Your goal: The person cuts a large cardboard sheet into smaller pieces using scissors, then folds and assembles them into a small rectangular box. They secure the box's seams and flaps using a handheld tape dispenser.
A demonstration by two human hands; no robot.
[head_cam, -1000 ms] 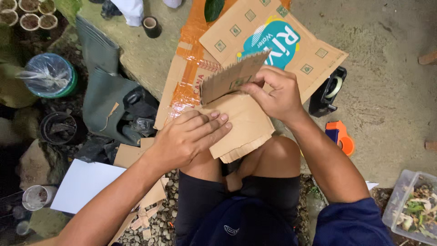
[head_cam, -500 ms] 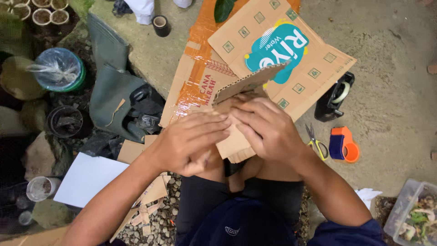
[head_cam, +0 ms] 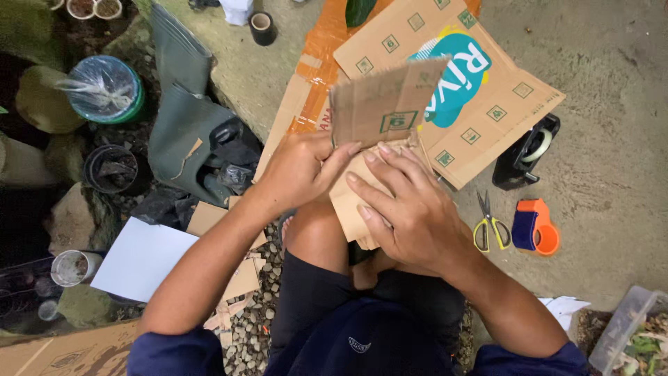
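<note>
1. Over the person's raised knee, at the centre of the view, a brown cardboard piece [head_cam: 379, 150] is held by both hands; its upper flap now stands up towards twelve o'clock, where a second ago it lay lower and more tilted.
2. Left hand [head_cam: 303, 167] has shifted from lying flat on the sheet to gripping its nine o'clock edge, fingers [head_cam: 341, 152] curled and clamped on the cardboard at the crease.
3. Right hand [head_cam: 407, 209] has moved in from the three o'clock side and now lies spread on the lower half, fingers apart and pressing it down against the knee.
4. Judging from that change, the fold looks further along: one half is pinned, the other raised, so the crease is being set along the line between the hands.
5. Behind, at one o'clock, a large flattened carton [head_cam: 459, 90] lies on the concrete floor [head_cam: 612, 83].
6. At three o'clock sit a black tape dispenser [head_cam: 525, 157], yellow-handled scissors [head_cam: 490, 226] and an orange tape gun [head_cam: 536, 230], all untouched.
7. At eight o'clock a white sheet [head_cam: 139, 257] rests on gravel.
</note>
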